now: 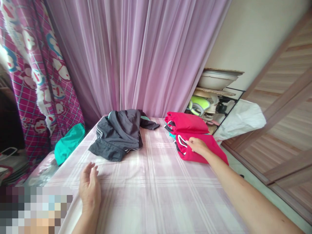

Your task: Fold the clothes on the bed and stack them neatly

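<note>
My right hand [197,145] reaches over to a folded red garment [195,154] with white trim, on the right side of the table. Its fingers are pinched together at the trim. Just behind lies another folded red garment [187,123], with dark and teal cloth showing at its edge. My left hand [89,182] is over the near left of the table, holding nothing, with loosely bent fingers apart. Beyond it a dark grey garment [122,133] with white piping lies crumpled, one part stretched out to the right.
A pale checked cloth covers the table [146,195]. Teal cloth [69,143] lies off its left edge. Purple curtains [136,58] hang behind. At the right stand a rack with a basin [218,80], a white bag [243,120] and a wooden wardrobe [280,130].
</note>
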`<state>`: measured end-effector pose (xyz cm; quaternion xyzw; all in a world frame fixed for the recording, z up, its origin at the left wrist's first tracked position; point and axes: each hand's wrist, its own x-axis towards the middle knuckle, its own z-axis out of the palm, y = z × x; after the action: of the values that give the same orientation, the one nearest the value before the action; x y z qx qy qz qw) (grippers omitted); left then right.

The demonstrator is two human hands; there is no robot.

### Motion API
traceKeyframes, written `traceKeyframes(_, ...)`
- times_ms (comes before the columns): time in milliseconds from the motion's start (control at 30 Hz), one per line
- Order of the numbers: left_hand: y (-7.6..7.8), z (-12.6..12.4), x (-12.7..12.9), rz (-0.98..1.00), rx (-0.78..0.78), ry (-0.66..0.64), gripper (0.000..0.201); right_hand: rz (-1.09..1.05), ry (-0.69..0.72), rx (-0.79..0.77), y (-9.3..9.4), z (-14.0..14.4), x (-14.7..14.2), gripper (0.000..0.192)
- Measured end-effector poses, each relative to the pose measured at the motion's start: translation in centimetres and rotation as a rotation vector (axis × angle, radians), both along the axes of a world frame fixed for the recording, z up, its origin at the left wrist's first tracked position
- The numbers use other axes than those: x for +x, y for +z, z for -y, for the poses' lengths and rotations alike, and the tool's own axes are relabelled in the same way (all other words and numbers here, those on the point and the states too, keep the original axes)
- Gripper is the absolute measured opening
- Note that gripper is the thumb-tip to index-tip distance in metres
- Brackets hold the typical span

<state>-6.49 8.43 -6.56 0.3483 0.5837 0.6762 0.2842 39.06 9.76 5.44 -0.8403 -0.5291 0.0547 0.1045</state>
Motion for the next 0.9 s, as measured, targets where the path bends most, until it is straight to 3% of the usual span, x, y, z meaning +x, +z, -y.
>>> traceKeyframes(100,-0.1,0.0,0.0,-0.004,0.006,-0.003,0.048,-0.184,0.041,0.321,3.6,0.2,-1.1,0.030)
traceKeyframes(167,-0.1,0.0,-0.1,-0.013,0.008,-0.001,0.048,-0.395,0.216,0.389,5.4,1.5,-3.3,0.032)
traceKeyframes(200,-0.2,0.0,-0.1,-0.016,0.009,-0.001,0.048,-0.510,0.351,0.287,5.8,2.3,-4.6,0.035)
traceKeyframes(300,-0.2,0.0,-0.1,-0.016,0.012,0.004,0.047,-0.715,0.712,-0.283,5.6,4.3,-8.5,0.045)
traceKeyframes(333,-0.1,0.0,-0.1,-0.010,0.013,0.007,0.046,-0.699,0.748,-0.369,5.0,4.5,-9.3,0.046)
traceKeyframes(367,-0.1,0.0,-0.1,-0.002,0.014,0.008,0.046,-0.633,0.731,-0.353,4.3,4.5,-9.8,0.045)
traceKeyframes(467,0.1,0.0,0.1,0.013,0.019,0.014,0.044,-0.242,0.509,0.051,1.8,2.8,-9.9,0.033)
traceKeyframes(533,0.2,0.0,0.1,0.013,0.025,0.019,0.043,-0.013,0.462,0.180,0.4,1.1,-9.6,0.034)
traceKeyframes(667,0.2,-0.1,0.1,0.024,0.027,0.013,0.043,0.126,0.612,-0.057,-0.2,-1.3,-9.8,0.057)
traceKeyframes(800,-0.1,-0.2,-0.1,0.038,0.021,0.012,0.044,0.173,0.736,-0.273,2.2,-0.3,-10.9,0.025)
traceKeyframes(900,-0.5,-0.3,-0.2,0.016,0.015,0.004,0.044,-0.011,0.874,-0.532,4.0,2.7,-10.9,0.018)
